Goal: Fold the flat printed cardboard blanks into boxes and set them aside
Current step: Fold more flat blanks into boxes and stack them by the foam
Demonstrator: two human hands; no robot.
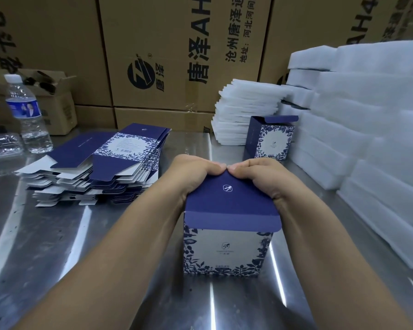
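Currently the box (224,248) stands upright on the bench (57,258). The left hand (196,173) and right hand (260,177) each have their grip clamped on its lid flap (227,201). Uneven pressure would likely crease that flap, miss the tuck, or tip the box.

Your steel table (57,246) carries a fanned stack of flat blanks (100,167) at centre left, printed faces up. Behind it, at the far left, a water bottle (29,115) stands upright just beside a clear plastic tray (0,145). Nearest you, at centre, a folded box (224,251) stands upright. A second box (270,139) stands at rear right, lid flap raised, just beside a pile of white foam sheets (243,108). Larger foam blocks (367,129) are stacked along the right side.
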